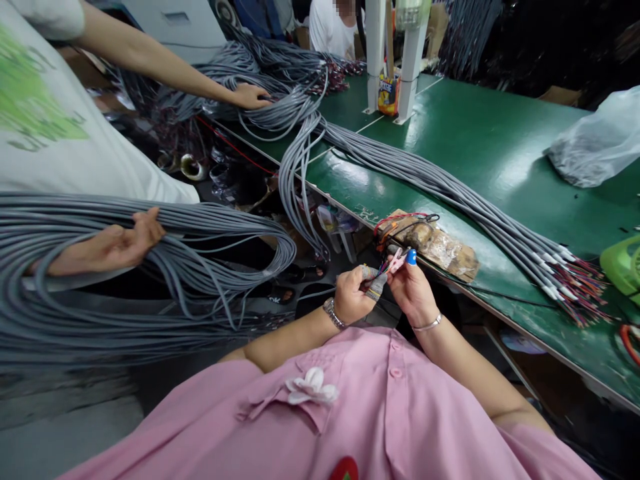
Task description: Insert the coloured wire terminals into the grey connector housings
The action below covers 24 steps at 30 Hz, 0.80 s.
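Observation:
In front of my chest, my left hand [355, 293] is closed on the end of a grey cable [320, 293], its fingertips wrapped in grey covers. Thin coloured wires [383, 269] fan out from that grip toward the other hand. My right hand [413, 293], with a blue cover on one fingertip, pinches a small pale pink piece [397, 261] at the wires; its exact kind is too small to tell. Just beyond both hands, a tape-wrapped wooden block [443, 249] with red and black leads sits on the table edge.
A long bundle of grey cables [425, 173] with stripped ends crosses the green table [480, 127]. At left, a co-worker's arm carries a large cable coil [225, 227]; their other hand [250, 97] rests on piled cables. A plastic bag [595, 143] and a green basket [623, 263] stand right.

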Available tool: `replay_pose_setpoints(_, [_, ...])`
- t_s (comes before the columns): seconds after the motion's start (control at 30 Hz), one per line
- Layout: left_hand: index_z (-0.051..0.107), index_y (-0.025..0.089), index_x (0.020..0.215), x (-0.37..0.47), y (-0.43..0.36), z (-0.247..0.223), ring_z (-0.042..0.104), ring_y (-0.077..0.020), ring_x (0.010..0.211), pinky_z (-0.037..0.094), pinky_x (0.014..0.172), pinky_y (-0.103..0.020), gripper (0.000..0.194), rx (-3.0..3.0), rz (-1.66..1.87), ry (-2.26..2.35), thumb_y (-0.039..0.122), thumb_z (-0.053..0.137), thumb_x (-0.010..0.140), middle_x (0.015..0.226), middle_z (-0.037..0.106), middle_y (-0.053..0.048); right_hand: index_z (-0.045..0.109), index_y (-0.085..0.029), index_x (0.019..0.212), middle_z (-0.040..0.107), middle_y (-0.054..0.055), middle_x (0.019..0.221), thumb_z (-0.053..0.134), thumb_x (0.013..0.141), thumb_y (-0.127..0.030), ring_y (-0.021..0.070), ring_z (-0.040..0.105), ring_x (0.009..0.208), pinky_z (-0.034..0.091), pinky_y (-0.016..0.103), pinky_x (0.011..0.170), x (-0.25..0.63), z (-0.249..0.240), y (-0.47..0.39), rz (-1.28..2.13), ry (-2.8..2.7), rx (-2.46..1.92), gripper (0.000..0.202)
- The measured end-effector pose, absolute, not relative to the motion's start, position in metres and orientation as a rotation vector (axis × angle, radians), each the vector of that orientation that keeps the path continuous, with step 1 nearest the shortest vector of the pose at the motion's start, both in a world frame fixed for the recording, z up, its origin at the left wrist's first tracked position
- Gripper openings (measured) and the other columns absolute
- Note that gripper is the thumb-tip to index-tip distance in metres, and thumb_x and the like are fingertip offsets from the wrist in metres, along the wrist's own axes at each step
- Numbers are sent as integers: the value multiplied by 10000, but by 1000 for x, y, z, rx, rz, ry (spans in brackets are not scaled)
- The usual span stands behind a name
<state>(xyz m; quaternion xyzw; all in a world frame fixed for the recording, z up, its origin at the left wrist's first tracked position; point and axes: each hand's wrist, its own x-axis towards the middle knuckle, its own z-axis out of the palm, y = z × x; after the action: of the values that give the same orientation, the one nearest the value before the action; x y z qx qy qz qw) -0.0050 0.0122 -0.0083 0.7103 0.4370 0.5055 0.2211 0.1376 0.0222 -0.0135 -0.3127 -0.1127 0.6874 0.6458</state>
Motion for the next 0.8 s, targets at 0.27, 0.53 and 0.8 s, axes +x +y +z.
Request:
replay_pose_setpoints(0.27, [631, 177, 798, -7, 7, -5, 582, -121, 543, 479, 556, -239, 149, 1737, 1352, 1203, 314, 688, 786, 618, 633, -9, 654, -240, 840, 724, -11, 835, 690, 776, -526, 114, 617, 660, 494, 236, 584, 139, -11, 19, 1628, -269, -688, 295])
replay_pose_setpoints(0.53, [534, 183, 768, -1, 1, 9, 519, -80, 403, 425, 412, -191, 297, 1278, 1272, 1055, 426, 703, 777, 533, 576, 45, 683, -202, 859, 732, 26, 872, 687, 795, -470, 117, 621, 668, 495, 234, 587, 145, -11, 20, 1603, -371, -721, 275])
replay_pose_setpoints(0.8, [510, 177, 776, 10, 4, 7, 505, -72, 380, 421, 377, -180, 337, 1184, 1232, 1039, 454, 701, 767, 520, 564, 52, 680, -215, 831, 724, -2, 842, 705, 788, -469, 107, 618, 645, 509, 225, 583, 146, -16, 25, 1687, -319, -648, 260])
